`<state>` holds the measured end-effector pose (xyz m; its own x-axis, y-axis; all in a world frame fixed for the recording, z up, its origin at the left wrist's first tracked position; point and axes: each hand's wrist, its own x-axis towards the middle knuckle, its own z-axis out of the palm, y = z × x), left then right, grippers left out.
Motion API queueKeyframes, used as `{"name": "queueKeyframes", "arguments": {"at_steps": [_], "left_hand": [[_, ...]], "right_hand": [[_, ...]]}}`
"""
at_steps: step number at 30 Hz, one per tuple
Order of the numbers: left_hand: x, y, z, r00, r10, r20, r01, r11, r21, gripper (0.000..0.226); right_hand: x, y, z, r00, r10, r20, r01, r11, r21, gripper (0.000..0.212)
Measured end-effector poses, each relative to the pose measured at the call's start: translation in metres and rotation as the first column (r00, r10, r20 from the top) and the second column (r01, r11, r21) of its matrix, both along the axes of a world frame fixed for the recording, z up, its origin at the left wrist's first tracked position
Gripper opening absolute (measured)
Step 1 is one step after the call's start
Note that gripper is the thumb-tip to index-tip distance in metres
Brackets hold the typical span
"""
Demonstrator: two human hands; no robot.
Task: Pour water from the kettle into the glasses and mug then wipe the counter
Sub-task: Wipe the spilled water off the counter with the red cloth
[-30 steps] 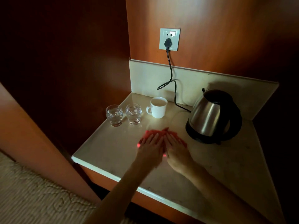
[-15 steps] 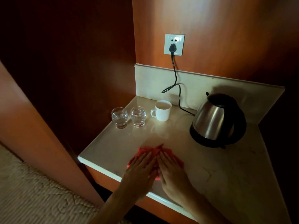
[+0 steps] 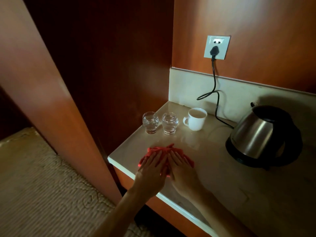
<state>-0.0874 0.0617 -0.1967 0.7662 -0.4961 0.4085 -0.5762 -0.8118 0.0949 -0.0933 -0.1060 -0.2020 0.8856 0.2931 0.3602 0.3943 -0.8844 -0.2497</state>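
Observation:
A red cloth point(image 3: 163, 150) lies on the pale stone counter point(image 3: 213, 170) near its front left corner. My left hand point(image 3: 151, 170) and my right hand point(image 3: 182, 170) press flat on it side by side, fingers straight. Behind the cloth stand two clear glasses point(image 3: 150, 122) point(image 3: 170, 123) holding water and a white mug point(image 3: 196, 120), filled. The steel kettle point(image 3: 256, 134) sits on its black base at the right, well apart from my hands.
A black cord point(image 3: 215, 93) runs from the wall socket point(image 3: 216, 47) down behind the mug to the kettle. A wet sheen shows on the counter between mug and cloth. Wood panels close in the left and back. Carpet point(image 3: 42, 185) lies below left.
Both hands slid the cloth toward the counter's front edge and left corner, away from the kettle. The camera view shifted left.

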Motion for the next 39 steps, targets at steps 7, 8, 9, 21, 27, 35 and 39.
{"name": "queueKeyframes", "arguments": {"at_steps": [7, 8, 9, 21, 27, 35, 39], "left_hand": [[0.044, 0.001, 0.005, 0.980, 0.144, -0.134, -0.143, 0.990, 0.018, 0.047], [0.040, -0.002, 0.007, 0.981, 0.136, -0.140, -0.131, 0.991, 0.040, 0.048], [0.035, -0.006, 0.008, 0.985, 0.118, -0.128, -0.113, 0.992, 0.051, 0.048], [0.021, -0.137, 0.017, 0.980, -0.129, -0.153, 0.130, 0.992, -0.004, 0.047], [0.071, -0.153, 0.027, 0.970, -0.051, -0.240, 0.057, 0.998, 0.016, 0.063], [0.084, -0.111, 0.023, 0.959, 0.054, -0.280, -0.063, 0.998, -0.025, 0.067], [0.072, -0.082, 0.025, 0.960, 0.069, -0.273, -0.068, 0.998, 0.013, 0.071]], "right_hand": [[0.047, 0.010, 0.012, 0.997, -0.018, -0.074, 0.017, 1.000, -0.009, 0.065], [0.044, 0.007, 0.012, 0.997, -0.004, -0.073, 0.004, 1.000, -0.012, 0.067], [0.038, 0.001, 0.012, 0.998, -0.008, -0.061, 0.007, 1.000, -0.019, 0.066], [-0.004, -0.129, -0.013, 0.950, -0.289, 0.121, 0.289, 0.957, 0.024, 0.045], [0.060, -0.138, 0.002, 0.970, -0.234, -0.061, 0.229, 0.971, -0.073, 0.051], [0.083, -0.093, 0.006, 0.980, -0.197, -0.038, 0.197, 0.980, -0.024, 0.045], [0.073, -0.068, 0.006, 0.988, -0.142, -0.057, 0.140, 0.990, -0.030, 0.048]]}}
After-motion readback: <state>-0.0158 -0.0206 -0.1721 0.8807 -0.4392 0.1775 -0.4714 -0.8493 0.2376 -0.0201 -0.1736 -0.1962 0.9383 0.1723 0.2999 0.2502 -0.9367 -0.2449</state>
